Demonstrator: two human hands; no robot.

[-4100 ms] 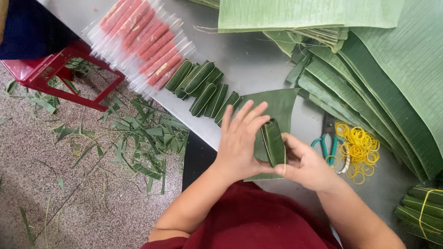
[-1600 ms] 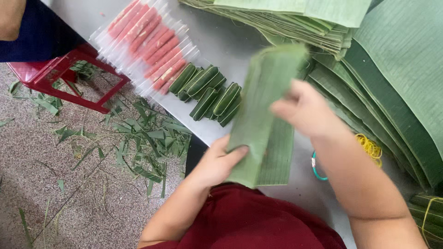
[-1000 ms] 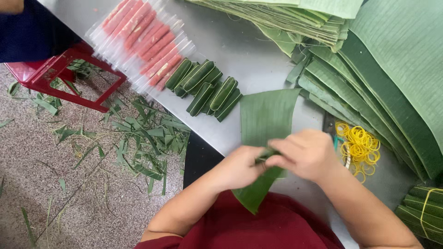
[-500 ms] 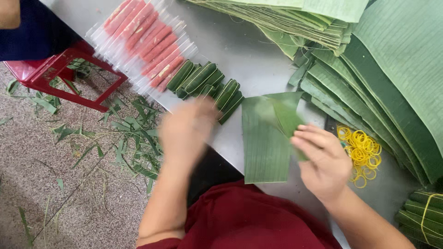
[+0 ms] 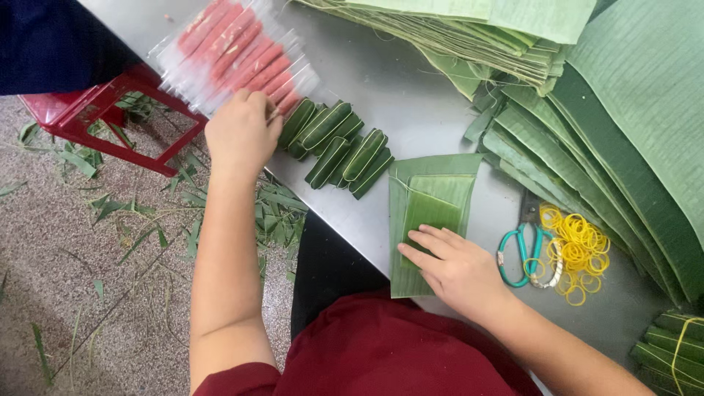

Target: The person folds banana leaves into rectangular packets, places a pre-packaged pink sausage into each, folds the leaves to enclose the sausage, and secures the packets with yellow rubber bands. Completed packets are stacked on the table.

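Your left hand [image 5: 242, 132] had reached the sausages [image 5: 238, 55], fingers curled on one; your right hand [image 5: 455, 268] pressed the leaf [image 5: 429, 198], fingers flat.

We count two hands: left hand [image 5: 242, 136], right hand [image 5: 458, 271]. One flat leaf sheet [image 5: 429, 220] lies under the right hand, with one smaller piece on top of it. Wrapped green rolls [image 5: 339, 145] in the row on the table: about eight, some overlapping, so the count is rough. Pink sticks [image 5: 238, 51] in clear wrap: roughly ten; edges blur together. One pair of scissors [image 5: 522, 253]. One heap of yellow bands [image 5: 579, 253], too tangled to count. One red stool [image 5: 110, 110]. Stacked leaves [image 5: 587, 117]: many, uncountable.
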